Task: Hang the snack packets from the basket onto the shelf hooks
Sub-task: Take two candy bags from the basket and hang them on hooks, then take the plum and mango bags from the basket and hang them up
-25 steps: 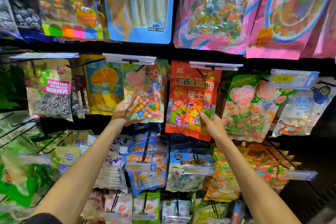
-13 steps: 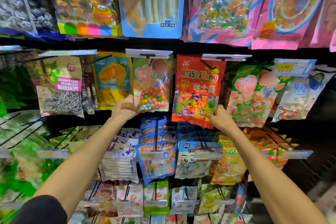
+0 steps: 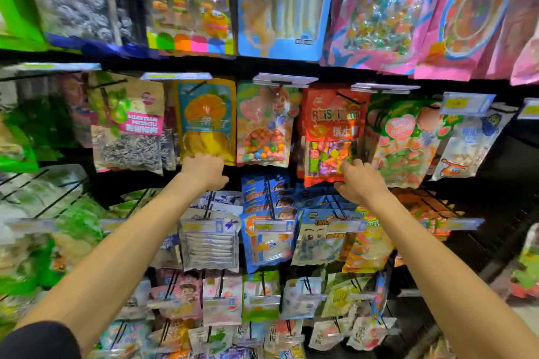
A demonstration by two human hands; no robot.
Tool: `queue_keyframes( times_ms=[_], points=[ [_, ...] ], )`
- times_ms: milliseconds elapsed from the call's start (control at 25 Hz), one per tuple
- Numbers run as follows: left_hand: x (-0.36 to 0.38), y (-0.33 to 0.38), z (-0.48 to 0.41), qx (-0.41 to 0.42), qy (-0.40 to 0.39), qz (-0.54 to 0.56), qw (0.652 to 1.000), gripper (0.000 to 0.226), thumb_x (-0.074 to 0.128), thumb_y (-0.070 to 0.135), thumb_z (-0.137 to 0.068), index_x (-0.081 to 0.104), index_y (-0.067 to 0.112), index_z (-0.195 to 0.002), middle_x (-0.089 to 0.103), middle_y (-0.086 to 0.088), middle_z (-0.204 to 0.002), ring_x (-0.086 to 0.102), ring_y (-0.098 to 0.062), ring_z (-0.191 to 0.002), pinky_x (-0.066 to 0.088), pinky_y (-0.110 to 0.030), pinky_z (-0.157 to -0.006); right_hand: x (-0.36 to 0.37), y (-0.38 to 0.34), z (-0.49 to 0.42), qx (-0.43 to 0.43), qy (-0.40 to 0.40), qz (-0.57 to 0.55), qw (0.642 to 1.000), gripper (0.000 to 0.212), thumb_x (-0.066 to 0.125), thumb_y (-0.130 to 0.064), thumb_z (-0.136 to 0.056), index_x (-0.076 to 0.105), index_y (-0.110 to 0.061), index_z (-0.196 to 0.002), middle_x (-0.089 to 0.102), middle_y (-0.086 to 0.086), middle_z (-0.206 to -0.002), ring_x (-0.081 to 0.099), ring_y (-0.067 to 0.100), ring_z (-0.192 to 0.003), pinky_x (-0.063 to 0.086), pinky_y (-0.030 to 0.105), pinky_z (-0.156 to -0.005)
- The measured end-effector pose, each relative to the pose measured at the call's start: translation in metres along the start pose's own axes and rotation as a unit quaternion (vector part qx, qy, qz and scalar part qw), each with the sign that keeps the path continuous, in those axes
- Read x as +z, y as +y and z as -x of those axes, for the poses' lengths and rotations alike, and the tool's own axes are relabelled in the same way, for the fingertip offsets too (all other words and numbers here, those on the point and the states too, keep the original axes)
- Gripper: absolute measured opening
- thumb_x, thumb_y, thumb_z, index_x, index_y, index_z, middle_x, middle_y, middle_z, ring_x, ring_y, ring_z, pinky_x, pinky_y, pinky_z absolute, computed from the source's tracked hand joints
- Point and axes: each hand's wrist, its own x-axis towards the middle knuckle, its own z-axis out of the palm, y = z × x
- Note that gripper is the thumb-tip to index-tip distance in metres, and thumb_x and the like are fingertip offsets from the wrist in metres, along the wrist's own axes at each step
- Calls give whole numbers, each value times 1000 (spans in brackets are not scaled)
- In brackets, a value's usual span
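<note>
My right hand (image 3: 361,183) pinches the lower right corner of the red Swiss-candy packet (image 3: 329,131), which hangs on a hook in the middle row. My left hand (image 3: 204,170) is curled just under the blue-and-yellow mango packet (image 3: 206,122) and holds nothing. It is left of the packet of coloured candy balls (image 3: 264,128) and apart from it. That packet hangs on its hook under a price tag holder (image 3: 284,79). No basket is in view.
Hanging packets fill the rack: sunflower seeds (image 3: 128,131) at the left, a green-and-pink gummy packet (image 3: 404,140) at the right, big pink bags (image 3: 437,14) above, blue packets (image 3: 269,230) below. Wire hooks with tag holders jut forward in every row.
My left hand let go of the candy-ball packet and slid down and left, curling up. My right hand stays at the red packet's lower corner. The view has tilted down a little.
</note>
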Motion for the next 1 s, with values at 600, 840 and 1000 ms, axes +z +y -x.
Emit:
queue_keyframes(
  times_ms=[600,840,1000],
  points=[
    [15,-159,238,-109,5,17,994,49,47,46,-96,45,16,-134,52,-14,-131,49,-36,-122,43,-47,-96,-44,-219,134,-156,26,-33,987,53,54,-41,-96,43,-13,-139,41,18,-140,37,38,-130,37,52,-100],
    [36,-247,347,-200,25,32,979,50,49,42,-95,43,16,-137,51,-14,-134,48,-36,-124,41,-48,-96,-56,-344,191,-262,13,-36,964,53,52,-43,-97,42,-10,-137,40,17,-138,39,39,-126,40,51,-96],
    [47,-310,414,-250,11,28,968,50,47,43,-97,40,20,-140,52,-14,-134,47,-38,-124,42,-50,-94,-65,-429,228,-333,2,-42,942,52,51,-45,-97,43,-10,-134,41,18,-136,38,39,-126,42,52,-97]
  ],
)
